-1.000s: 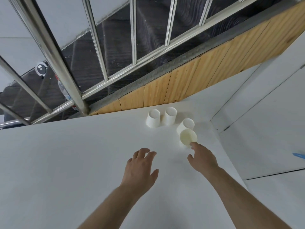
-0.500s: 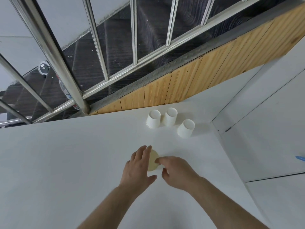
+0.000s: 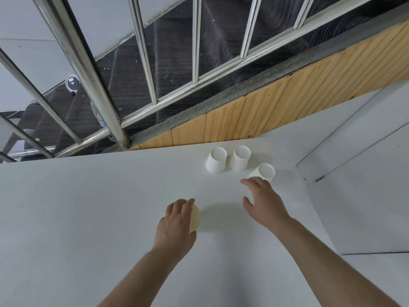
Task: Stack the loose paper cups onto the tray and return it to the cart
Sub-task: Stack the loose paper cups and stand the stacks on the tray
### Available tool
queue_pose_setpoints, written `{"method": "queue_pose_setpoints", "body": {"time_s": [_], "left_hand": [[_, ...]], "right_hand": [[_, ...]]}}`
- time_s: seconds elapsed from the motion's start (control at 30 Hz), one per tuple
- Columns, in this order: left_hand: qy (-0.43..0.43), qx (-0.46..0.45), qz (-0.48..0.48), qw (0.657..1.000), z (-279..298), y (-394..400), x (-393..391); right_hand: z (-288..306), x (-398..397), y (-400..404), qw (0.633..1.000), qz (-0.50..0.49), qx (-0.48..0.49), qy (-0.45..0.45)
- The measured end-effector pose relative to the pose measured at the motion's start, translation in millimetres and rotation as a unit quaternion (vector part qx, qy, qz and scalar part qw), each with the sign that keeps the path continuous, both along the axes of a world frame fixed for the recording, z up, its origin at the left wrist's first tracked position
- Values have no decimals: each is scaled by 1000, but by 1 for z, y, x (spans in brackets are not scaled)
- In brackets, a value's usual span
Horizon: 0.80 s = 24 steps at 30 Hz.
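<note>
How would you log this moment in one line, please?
left hand: holds cream paper cup | right hand: open, reaching nearest upturned white paper cup

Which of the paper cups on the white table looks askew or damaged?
None looks damaged. The cup nearest the right hand leans; two others stand upside down side by side. The left hand holds a fourth.

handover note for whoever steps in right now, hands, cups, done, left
Left hand: grips one paper cup, mouth facing the camera, low over the white table.
Right hand: open, fingers spread, reaching at the nearest cup, not gripping it.
Two other cups stand upside down side by side near the table's far edge.
Done: one cup picked up.
Left: nest the other three cups, put the stack on the tray, return it to the cart. Tray and cart are out of view.
</note>
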<state>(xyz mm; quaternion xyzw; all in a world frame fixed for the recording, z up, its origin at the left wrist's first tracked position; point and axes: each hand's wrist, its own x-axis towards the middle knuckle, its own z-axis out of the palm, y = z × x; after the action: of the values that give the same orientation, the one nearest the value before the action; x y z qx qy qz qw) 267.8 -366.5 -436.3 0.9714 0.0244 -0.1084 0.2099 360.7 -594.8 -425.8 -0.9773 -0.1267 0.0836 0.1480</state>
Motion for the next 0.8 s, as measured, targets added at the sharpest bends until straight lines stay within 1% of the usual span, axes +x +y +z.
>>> {"method": "queue_pose_setpoints", "body": {"time_s": [0.13, 0.23, 0.33, 0.43, 0.53, 0.6, 0.7, 0.8], "left_hand": [[-3, 0, -8, 1000, -4, 2, 1], [-9, -4, -13, 1000, -8, 1, 0], [-11, -5, -12, 1000, -10, 1, -1], [-15, 5, -14, 1000, -9, 1, -1], [-24, 13, -15, 1000, -7, 2, 2], [-31, 17, -12, 999, -7, 2, 4], [-39, 25, -12, 999, -5, -1, 5], [-49, 17, -17, 999, -2, -8, 5]], "right_hand": [[-3, 35, -12, 996, -74, -51, -6], [-9, 53, -16, 992, -103, -73, 30], [-16, 61, -19, 988, -120, -69, 69], [-17, 63, -19, 987, -118, -74, 84], [-18, 61, -20, 989, -120, -54, 61], [-17, 57, -20, 991, -116, -40, 61], [-9, 46, -14, 993, -89, -32, 76], [5, 29, -3, 995, -53, 17, 82]]}}
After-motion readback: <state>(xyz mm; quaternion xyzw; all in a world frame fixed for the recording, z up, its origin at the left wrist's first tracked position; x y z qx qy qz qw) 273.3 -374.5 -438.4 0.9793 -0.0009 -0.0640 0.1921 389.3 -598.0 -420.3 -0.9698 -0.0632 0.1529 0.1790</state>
